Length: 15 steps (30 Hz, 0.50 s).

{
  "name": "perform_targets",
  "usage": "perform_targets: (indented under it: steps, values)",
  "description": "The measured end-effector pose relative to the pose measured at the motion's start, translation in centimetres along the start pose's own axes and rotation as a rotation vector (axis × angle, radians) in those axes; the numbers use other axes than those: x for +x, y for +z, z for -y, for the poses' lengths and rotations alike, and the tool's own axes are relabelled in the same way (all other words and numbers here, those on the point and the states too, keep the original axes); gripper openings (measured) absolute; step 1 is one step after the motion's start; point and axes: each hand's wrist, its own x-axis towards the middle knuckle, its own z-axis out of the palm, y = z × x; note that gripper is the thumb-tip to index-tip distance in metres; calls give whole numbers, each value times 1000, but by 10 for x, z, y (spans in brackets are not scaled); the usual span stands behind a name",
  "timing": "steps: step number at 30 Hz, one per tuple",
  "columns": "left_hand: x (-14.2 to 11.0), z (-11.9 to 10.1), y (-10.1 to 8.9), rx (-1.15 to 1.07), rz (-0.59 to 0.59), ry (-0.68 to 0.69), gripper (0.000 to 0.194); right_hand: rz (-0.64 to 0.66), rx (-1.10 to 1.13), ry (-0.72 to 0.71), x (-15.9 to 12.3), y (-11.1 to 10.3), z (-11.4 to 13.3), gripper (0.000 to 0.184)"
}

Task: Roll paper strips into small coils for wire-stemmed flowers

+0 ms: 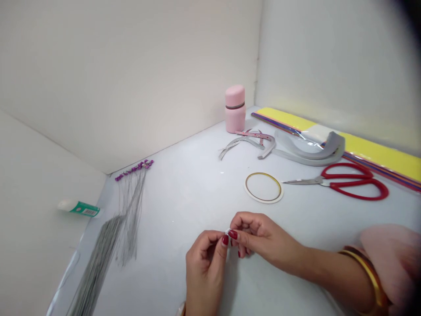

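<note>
My left hand [208, 259] and my right hand [255, 237] meet above the front of the white table, thumb and forefinger of each pinched together. A tiny whitish piece [227, 231] shows between the fingertips of both hands; it is mostly covered and too small to name. Just beyond my right hand lies a roll of narrow white tape [281, 195], flat on the table. Red-handled scissors [350, 181] rest to the right of it, closed blades pointing at the roll.
A pink flask [235, 116] stands at the back corner. Near it lie pink and grey paper strips [259, 141], a grey strip bundle [324, 153] and a yellow sheet pack [378, 151]. On the left are purple-tipped wire stems [133, 210], bare wires [98, 259] and a green-labelled glue bottle [83, 209].
</note>
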Motion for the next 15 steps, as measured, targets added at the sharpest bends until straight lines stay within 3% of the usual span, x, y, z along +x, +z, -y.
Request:
perform_targets:
  steps: [8, 15]
  values:
    - [-2, 0, -3, 442, 27, 323, 23, 17, -81, 1, 0, 0, -1, 29]
    - [1, 2, -7, 546, 214, 452, 21, 97, -222, 49, -2, -1, -3, 42]
